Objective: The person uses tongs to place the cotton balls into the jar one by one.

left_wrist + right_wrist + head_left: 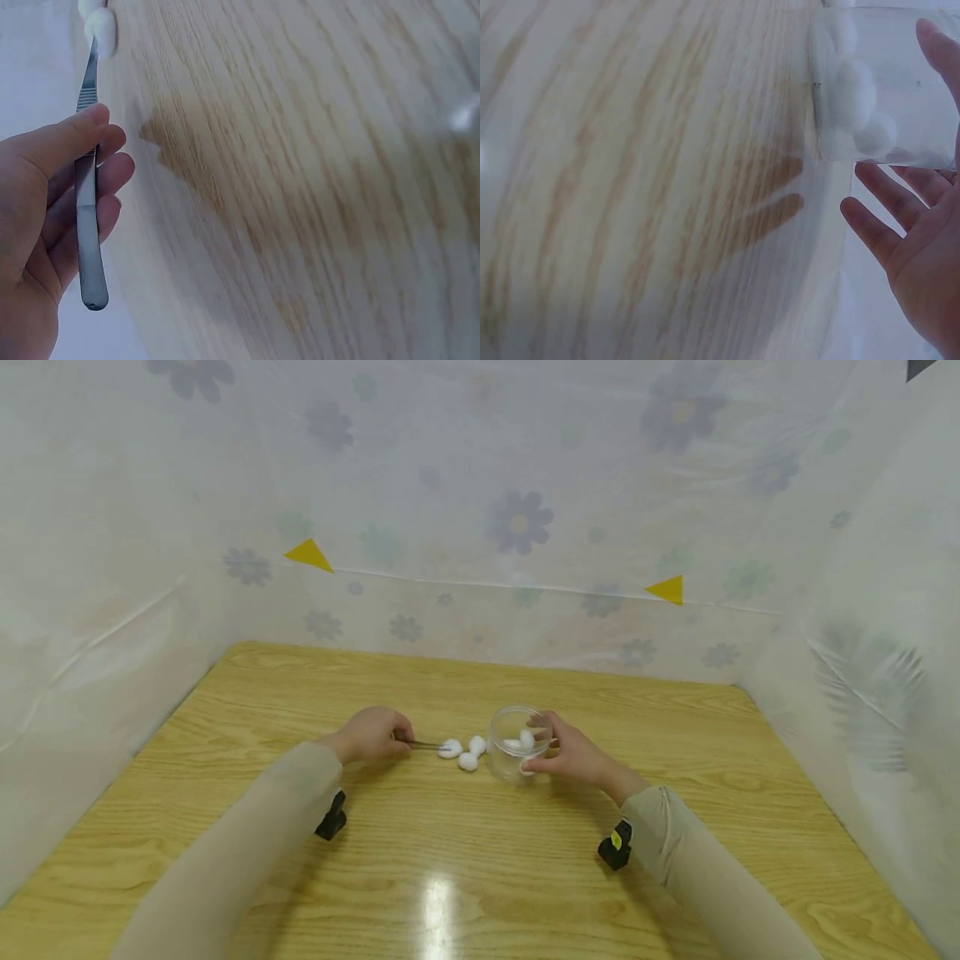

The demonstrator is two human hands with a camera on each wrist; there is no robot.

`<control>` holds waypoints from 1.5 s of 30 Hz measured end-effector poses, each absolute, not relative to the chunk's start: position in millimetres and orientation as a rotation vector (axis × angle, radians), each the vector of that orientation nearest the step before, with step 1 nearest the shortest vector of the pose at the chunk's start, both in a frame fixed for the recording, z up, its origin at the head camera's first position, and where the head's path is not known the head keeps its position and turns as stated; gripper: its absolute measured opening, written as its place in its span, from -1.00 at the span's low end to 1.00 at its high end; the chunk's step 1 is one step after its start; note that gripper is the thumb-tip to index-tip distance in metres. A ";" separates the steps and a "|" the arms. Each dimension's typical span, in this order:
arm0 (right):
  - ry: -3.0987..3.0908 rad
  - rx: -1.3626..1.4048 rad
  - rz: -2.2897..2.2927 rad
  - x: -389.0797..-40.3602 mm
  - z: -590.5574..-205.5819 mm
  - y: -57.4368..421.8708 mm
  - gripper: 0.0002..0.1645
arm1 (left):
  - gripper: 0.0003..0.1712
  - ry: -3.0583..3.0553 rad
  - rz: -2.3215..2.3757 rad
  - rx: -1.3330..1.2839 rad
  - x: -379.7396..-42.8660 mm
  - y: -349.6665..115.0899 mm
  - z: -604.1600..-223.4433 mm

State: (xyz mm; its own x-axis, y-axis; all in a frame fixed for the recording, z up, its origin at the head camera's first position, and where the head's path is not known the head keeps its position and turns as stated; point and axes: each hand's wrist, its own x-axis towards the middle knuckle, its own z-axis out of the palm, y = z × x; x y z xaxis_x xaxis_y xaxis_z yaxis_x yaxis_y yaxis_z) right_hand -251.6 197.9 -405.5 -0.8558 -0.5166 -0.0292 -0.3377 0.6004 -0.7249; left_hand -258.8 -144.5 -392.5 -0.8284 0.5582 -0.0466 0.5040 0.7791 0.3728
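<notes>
Both sleeves (225, 852) run off bottom of my head view. Left hand (375, 733) pinches tweezers (427, 745); tips meet cotton ball (454, 753) on table (487, 852), whether gripping it I can't tell. Right hand (573, 755) wraps clear jar (504, 767) just right of loose balls (468, 762), partly hidden behind glass. Balls inside (527, 740) overlap; count unsure. Flowered sheet (465, 468) beyond.

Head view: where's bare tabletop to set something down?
Bare: near-side table between the left wrist camera and right wrist camera; also behind the jar, up to the curtain. Crowded: tweezers, cotton balls and jar between left hand and right hand.
</notes>
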 end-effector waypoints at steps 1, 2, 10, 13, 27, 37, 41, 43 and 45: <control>2.591 -0.705 -1.103 -251.7 -405.7 197.8 -0.02 | -0.89 2.817 0.534 0.852 -259.0 -145.0 -393.0; 2.589 -0.707 -1.105 -251.7 -405.7 197.8 -0.02 | -0.89 2.818 0.548 0.855 -259.2 -145.7 -393.5; 2.594 -0.709 -1.097 -249.2 -402.7 197.4 0.00 | -0.90 2.818 0.635 0.838 -258.8 -151.0 -395.5; 2.600 -0.714 -1.091 -249.0 -402.3 197.6 0.00 | -0.89 2.823 0.655 0.836 -258.2 -151.8 -395.0; 2.582 -0.708 -1.110 -250.5 -404.4 198.1 -0.01 | -0.87 2.830 0.732 0.852 -256.8 -157.0 -386.5; 2.557 -0.665 -1.117 -239.6 -388.6 191.1 -0.07 | -0.88 2.808 0.804 0.829 -258.5 -156.0 -378.0; 2.550 -0.673 -1.109 -231.6 -375.4 187.1 -0.10 | -0.87 2.805 0.811 0.827 -257.5 -155.5 -374.8; 2.551 -0.677 -1.112 -232.6 -376.9 187.6 -0.09 | -0.86 2.801 0.817 0.823 -257.2 -155.4 -373.1; 2.557 -0.679 -1.112 -236.4 -383.7 189.9 -0.08 | -0.86 2.795 0.826 0.806 -257.3 -154.9 -371.4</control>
State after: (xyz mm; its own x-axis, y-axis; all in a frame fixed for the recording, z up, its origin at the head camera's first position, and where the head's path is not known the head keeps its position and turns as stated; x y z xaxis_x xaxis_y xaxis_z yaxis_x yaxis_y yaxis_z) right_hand -236.4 189.9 -383.7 -0.8534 -0.5179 -0.0586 -0.3103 0.5951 -0.7413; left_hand -257.3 -154.9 -371.4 -0.8513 0.5234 0.0364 0.4591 0.7096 0.5345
